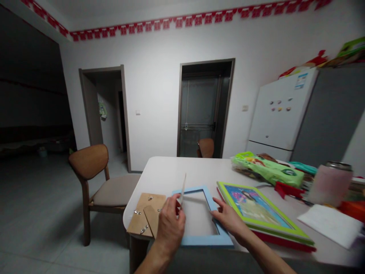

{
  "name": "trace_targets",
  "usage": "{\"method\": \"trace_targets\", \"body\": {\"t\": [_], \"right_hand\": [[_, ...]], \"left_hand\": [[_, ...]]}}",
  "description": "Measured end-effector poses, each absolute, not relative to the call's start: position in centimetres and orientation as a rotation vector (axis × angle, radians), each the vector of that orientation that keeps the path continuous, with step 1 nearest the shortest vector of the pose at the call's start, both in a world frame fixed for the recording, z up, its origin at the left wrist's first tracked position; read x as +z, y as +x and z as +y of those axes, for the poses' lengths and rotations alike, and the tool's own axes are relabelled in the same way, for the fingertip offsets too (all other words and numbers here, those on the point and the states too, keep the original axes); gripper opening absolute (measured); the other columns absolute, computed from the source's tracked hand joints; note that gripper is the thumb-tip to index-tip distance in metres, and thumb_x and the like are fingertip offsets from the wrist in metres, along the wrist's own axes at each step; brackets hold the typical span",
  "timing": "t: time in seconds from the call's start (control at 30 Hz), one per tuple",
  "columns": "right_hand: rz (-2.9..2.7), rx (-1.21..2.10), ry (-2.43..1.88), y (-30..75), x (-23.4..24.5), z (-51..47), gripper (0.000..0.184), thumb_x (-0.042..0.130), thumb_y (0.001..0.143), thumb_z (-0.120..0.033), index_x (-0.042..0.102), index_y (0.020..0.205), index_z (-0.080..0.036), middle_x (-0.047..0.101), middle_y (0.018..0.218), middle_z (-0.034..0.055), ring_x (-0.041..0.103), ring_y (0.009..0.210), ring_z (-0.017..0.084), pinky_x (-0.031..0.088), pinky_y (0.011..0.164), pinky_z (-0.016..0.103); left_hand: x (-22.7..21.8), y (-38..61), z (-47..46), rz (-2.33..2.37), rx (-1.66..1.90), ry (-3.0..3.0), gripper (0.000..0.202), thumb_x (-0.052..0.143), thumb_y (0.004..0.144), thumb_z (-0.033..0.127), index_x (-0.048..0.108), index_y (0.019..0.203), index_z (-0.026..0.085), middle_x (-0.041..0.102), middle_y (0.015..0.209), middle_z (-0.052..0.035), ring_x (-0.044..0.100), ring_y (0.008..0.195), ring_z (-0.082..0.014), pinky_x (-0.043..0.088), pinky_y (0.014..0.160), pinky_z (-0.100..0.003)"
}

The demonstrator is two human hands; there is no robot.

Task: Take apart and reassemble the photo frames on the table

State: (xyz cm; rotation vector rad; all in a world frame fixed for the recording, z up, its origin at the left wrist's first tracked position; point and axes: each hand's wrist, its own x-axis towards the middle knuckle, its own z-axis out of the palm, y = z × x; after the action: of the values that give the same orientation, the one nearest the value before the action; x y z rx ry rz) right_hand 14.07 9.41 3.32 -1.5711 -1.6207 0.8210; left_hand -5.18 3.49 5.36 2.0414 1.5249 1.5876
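Observation:
A light blue picture frame (209, 239) lies flat on the white table (176, 171) near its front edge. My left hand (170, 224) is closed on a thin pale sheet (182, 188) held edge-on and upright above the frame's left side. My right hand (228, 220) rests open with its fingers spread on the frame's right rail. A brown backing board (145, 219) with small metal clips lies just left of the frame.
A green-framed picture (256, 213) lies on a red frame to the right. Behind it are a green packet (268, 169), a pink jar (330, 184) and white paper (330, 224). A wooden chair (94, 179) stands left, a fridge (282, 114) at the back right.

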Motion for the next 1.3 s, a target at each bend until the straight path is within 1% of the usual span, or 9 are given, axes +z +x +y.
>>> {"method": "trace_targets", "body": {"t": [0.1, 0.17, 0.23, 0.5, 0.63, 0.8, 1.0, 1.17, 1.3], "right_hand": [[-1.807, 0.439, -1.777, 14.9, 1.4, 10.3, 0.051, 0.040, 0.066, -0.020, 0.045, 0.114, -0.003, 0.063, 0.073, 0.0097, 0.058, 0.067, 0.019, 0.042, 0.062, 0.027], [-1.893, 0.289, -1.813, 15.1, 0.4, 10.5, 0.048, 0.039, 0.068, -0.019, 0.047, 0.112, -0.002, 0.062, 0.091, 0.0153, 0.058, 0.083, 0.021, 0.040, 0.074, 0.027], [-1.953, 0.199, -1.834, 15.1, -0.3, 10.3, 0.046, 0.038, 0.069, -0.019, 0.047, 0.111, -0.002, 0.060, 0.100, 0.0174, 0.056, 0.090, 0.021, 0.038, 0.080, 0.027], [-2.083, -0.047, -1.874, 14.9, -0.9, 9.5, 0.037, 0.039, 0.071, -0.018, 0.055, 0.102, -0.004, 0.062, 0.088, 0.0167, 0.057, 0.085, 0.022, 0.039, 0.077, 0.029], [-2.091, -0.114, -1.800, 14.3, -0.7, 9.0, 0.039, 0.040, 0.071, -0.019, 0.056, 0.104, -0.005, 0.057, 0.101, 0.0171, 0.052, 0.093, 0.025, 0.036, 0.084, 0.033], [-2.110, 0.032, -1.639, 12.2, 0.0, 8.0, 0.040, 0.040, 0.072, -0.020, 0.055, 0.107, -0.007, 0.056, 0.108, 0.0142, 0.047, 0.102, 0.022, 0.032, 0.091, 0.031], [-2.097, 0.248, -1.562, 10.7, 0.0, 7.5, 0.041, 0.037, 0.070, -0.018, 0.056, 0.105, -0.007, 0.059, 0.104, 0.0131, 0.051, 0.098, 0.021, 0.036, 0.088, 0.030], [-1.993, 0.509, -1.398, 10.5, 0.3, 7.2, 0.038, 0.041, 0.067, -0.022, 0.060, 0.098, -0.011, 0.063, 0.097, 0.0104, 0.056, 0.090, 0.020, 0.039, 0.083, 0.029], [-1.703, 0.802, -1.294, 10.0, 1.3, 7.1, 0.034, 0.045, 0.067, -0.026, 0.060, 0.094, -0.014, 0.065, 0.091, 0.0081, 0.058, 0.085, 0.018, 0.042, 0.079, 0.029]], "left_hand": [[4.5, -8.8, 3.8, 1.738, 1.640, 1.760, 0.031, 0.043, 0.072, 0.018, 0.043, 0.103, 0.017, 0.058, 0.078, -0.0030, 0.056, 0.066, -0.0163, 0.044, 0.063, -0.028], [3.2, -10.7, 3.6, 1.817, 1.605, 1.649, 0.031, 0.044, 0.071, 0.021, 0.044, 0.102, 0.017, 0.060, 0.081, -0.0032, 0.058, 0.065, -0.0167, 0.045, 0.061, -0.028], [1.8, -11.9, 3.2, 1.867, 1.556, 1.621, 0.029, 0.045, 0.070, 0.022, 0.046, 0.099, 0.017, 0.061, 0.085, -0.0042, 0.059, 0.068, -0.0176, 0.045, 0.062, -0.028], [-1.3, -12.5, 0.9, 1.955, 1.308, 1.937, 0.024, 0.043, 0.075, 0.033, 0.054, 0.091, 0.018, 0.062, 0.085, -0.0057, 0.059, 0.070, -0.0181, 0.046, 0.062, -0.027], [-1.6, -12.1, -0.2, 1.923, 1.219, 2.065, 0.018, 0.042, 0.078, 0.029, 0.055, 0.087, 0.020, 0.062, 0.074, -0.0027, 0.058, 0.066, -0.0149, 0.045, 0.061, -0.023], [-1.2, -11.6, -0.8, 1.965, 1.178, 2.239, 0.021, 0.044, 0.076, 0.026, 0.053, 0.093, 0.018, 0.059, 0.086, -0.0074, 0.056, 0.082, -0.0201, 0.045, 0.072, -0.032], [-1.0, -9.0, -0.1, 1.683, 0.880, 2.527, 0.057, 0.054, 0.060, 0.017, 0.043, 0.115, 0.018, 0.041, 0.125, -0.0107, 0.035, 0.114, -0.0281, 0.030, 0.094, -0.047], [-1.1, -7.1, 1.0, 1.591, 0.848, 2.485, 0.045, 0.045, 0.067, 0.014, 0.049, 0.111, 0.020, 0.048, 0.120, -0.0067, 0.042, 0.111, -0.0242, 0.032, 0.094, -0.045], [0.6, -7.8, 2.0, 1.572, 1.292, 2.232, 0.038, 0.037, 0.073, 0.013, 0.052, 0.108, 0.019, 0.055, 0.111, -0.0075, 0.049, 0.104, -0.0207, 0.038, 0.090, -0.039]]}}
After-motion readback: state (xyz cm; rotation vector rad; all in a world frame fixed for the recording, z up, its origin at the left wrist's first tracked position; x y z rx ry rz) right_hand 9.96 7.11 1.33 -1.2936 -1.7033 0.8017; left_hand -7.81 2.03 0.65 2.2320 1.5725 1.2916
